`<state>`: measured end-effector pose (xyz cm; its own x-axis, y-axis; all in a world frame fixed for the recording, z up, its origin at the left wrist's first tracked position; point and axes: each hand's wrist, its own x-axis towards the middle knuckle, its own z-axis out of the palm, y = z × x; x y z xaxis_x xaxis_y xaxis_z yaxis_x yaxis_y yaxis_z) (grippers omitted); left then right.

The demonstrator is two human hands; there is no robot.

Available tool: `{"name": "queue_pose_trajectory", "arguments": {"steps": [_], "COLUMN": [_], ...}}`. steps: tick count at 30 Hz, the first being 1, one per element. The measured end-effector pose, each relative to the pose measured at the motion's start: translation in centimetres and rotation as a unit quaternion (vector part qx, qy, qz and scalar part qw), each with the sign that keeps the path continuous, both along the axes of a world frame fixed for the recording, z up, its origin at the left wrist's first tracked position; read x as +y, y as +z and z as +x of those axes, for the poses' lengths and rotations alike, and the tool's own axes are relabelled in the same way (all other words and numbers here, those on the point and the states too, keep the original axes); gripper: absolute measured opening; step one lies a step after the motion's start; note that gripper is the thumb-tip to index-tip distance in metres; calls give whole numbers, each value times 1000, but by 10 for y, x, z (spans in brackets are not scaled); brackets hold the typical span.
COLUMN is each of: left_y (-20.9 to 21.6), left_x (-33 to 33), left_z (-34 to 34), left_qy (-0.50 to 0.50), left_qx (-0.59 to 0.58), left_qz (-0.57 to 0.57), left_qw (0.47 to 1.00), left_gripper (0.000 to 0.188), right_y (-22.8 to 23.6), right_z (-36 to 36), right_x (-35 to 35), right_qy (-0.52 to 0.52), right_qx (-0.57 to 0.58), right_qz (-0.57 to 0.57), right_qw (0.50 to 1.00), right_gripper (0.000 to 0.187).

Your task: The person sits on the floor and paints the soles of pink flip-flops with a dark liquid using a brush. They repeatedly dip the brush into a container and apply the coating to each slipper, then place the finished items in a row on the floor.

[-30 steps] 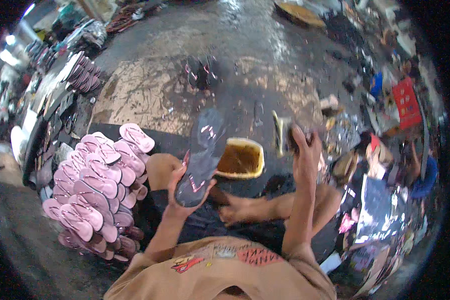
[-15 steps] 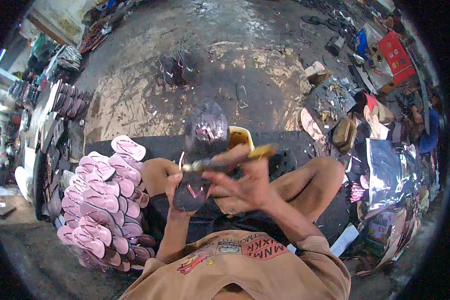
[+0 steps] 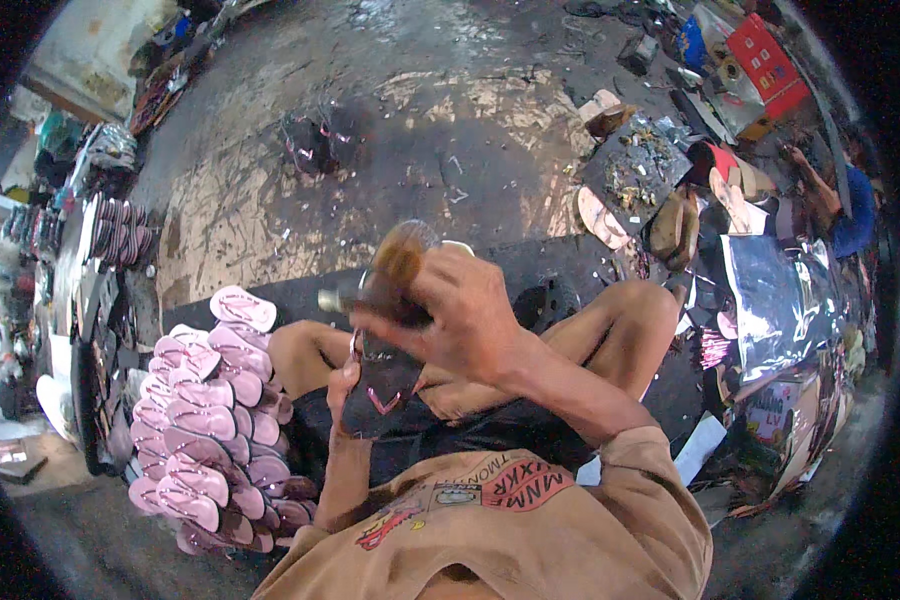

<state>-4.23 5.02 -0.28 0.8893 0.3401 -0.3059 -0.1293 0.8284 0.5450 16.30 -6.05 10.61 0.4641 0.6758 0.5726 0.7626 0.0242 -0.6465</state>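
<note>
Above the lap (image 3: 450, 436), the left hand (image 3: 346, 384) grasps a dark sandal (image 3: 392, 376) by its edge; the right hand (image 3: 470, 312) clutches a blurred tool (image 3: 398, 262) over it. Slack left grip could let the sandal twist.

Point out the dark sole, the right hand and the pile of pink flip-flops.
Dark sole (image 3: 385, 379): head view, middle of its uncovered face.
Right hand (image 3: 467, 310): head view, back of the hand.
Pile of pink flip-flops (image 3: 199, 419): head view, a flip-flop near its middle.
</note>
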Motion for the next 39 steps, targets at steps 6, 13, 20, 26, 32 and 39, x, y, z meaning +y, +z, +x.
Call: {"name": "queue_pose_trajectory", "arguments": {"steps": [6, 13, 20, 26, 32, 39], "left_y": [-5, 5, 45, 32, 36, 17], "left_x": [0, 20, 21, 18, 33, 101], "left_z": [9, 37, 72, 74, 69, 3], "left_qy": [15, 56, 72, 107, 187, 511], "left_qx": [71, -28, 38, -46, -69, 173], "left_qz": [149, 99, 24, -91, -120, 472], "left_qw": [986, 993, 996, 989, 973, 697], "left_gripper": [68, 54, 42, 39, 40, 40], "right_y": [-2, -37, -52, -44, -54, -102], "right_z": [52, -29, -116, -68, 15, 27], "right_x": [-4, -24, -7, -29, -13, 6], "right_qy": [-140, 170, 60, -17, -209, -127], "right_qx": [109, 151, 212, 242, 307, 71], "right_qz": [141, -110, 101, 8, 58, -319], "right_qw": [974, 968, 970, 970, 927, 937], "right_gripper": [17, 29, 24, 37, 32, 30]}}
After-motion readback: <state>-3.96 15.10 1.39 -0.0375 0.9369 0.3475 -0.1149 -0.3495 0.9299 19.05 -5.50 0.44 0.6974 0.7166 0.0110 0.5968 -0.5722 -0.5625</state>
